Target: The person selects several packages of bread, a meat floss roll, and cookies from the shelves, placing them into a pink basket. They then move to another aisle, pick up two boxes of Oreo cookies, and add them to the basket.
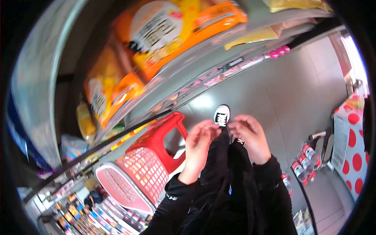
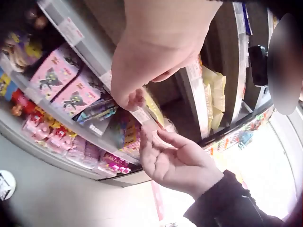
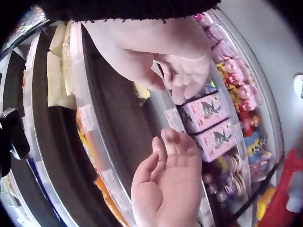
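Observation:
Both hands are raised in front of the body, palms turned toward each other with a gap between them. In the head view the left hand (image 1: 198, 143) has loosely bent fingers and holds nothing. The right hand (image 1: 250, 137), also bare of any object, has its fingers bent toward the left one. Behind the hands, the left wrist view has a shelf edge with price labels and pink cartoon boxes (image 2: 78, 97). Orange snack bags (image 1: 164, 39) lie on the shelf beyond the hands in the head view.
A red and pink shopping basket (image 1: 137, 172) stands by the left arm. Bottles in packs (image 1: 303, 166) and a box with red dots (image 1: 352, 141) are at the right. Yellow bags (image 3: 57, 78) sit on a shelf. A shoe (image 1: 222, 114) shows on the grey floor.

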